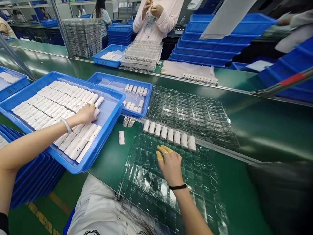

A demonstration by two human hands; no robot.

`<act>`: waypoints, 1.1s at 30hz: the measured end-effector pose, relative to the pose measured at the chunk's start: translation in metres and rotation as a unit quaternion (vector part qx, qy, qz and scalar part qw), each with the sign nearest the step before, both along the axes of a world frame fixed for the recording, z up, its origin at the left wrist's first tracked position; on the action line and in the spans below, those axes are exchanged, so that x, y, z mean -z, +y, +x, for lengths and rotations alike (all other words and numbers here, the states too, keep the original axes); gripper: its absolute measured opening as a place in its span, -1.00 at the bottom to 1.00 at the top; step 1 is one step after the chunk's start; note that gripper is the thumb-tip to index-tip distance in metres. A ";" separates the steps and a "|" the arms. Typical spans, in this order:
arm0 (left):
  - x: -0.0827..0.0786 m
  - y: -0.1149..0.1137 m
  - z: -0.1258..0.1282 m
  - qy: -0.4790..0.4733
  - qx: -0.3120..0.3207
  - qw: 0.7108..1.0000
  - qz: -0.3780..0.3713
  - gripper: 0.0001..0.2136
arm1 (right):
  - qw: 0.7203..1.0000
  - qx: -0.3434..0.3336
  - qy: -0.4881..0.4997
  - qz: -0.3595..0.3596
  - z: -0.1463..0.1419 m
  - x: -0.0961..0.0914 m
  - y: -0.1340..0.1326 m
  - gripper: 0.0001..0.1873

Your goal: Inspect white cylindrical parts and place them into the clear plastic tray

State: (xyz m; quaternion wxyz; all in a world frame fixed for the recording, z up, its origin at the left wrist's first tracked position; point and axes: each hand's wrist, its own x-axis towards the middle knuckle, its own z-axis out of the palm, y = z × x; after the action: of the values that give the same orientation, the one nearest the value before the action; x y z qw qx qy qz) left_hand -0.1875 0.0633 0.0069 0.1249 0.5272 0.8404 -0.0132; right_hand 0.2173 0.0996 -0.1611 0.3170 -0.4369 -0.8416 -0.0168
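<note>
Clear blister tray (146, 182) nearest; R hand (171, 164) flat on it, fingers spread, holding nothing. Row of white sleeves (168, 133) at tray's far edge. Left of tray, L hand (86, 113) in blue bin (107, 130), fingers curled on white pcs (49, 107), can't tell if gripping. Beyond tray, person in pink (156, 23)

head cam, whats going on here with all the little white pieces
A person is at a green belt. Their left hand is in a blue tray full of white pieces, touching them. Their right hand lies open on a clear blister tray with one row of white pieces along its far edge. A few loose pieces lie on the belt.
</note>
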 end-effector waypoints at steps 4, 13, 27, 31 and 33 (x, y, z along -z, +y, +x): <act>-0.002 0.003 -0.012 -0.039 -0.027 0.998 0.031 -0.48 | 0.999 -0.031 0.037 -0.022 -0.007 -0.008 -0.016 -0.65; -0.075 -0.050 0.038 -0.439 0.030 0.882 0.169 -0.49 | 0.976 -0.090 0.150 -0.130 -0.028 -0.057 -0.052 -0.71; 0.025 -0.122 0.167 -0.279 0.294 0.859 0.312 -0.17 | 0.902 -0.162 0.333 -0.221 -0.092 -0.131 -0.118 -0.68; 0.024 -0.124 0.162 -0.425 0.254 0.825 0.273 -0.21 | 0.914 -0.153 0.333 -0.172 -0.081 -0.135 -0.119 -0.82; 0.021 -0.125 0.162 -0.501 0.205 0.800 0.260 -0.41 | 0.924 -0.156 0.323 -0.134 -0.074 -0.140 -0.118 -0.83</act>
State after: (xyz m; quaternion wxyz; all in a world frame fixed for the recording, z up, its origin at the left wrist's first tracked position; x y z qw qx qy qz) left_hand -0.0251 -0.0619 -0.0144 0.3807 0.6330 0.5049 0.4466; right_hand 0.1431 -0.0184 -0.0215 0.5083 -0.3201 -0.7457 0.2882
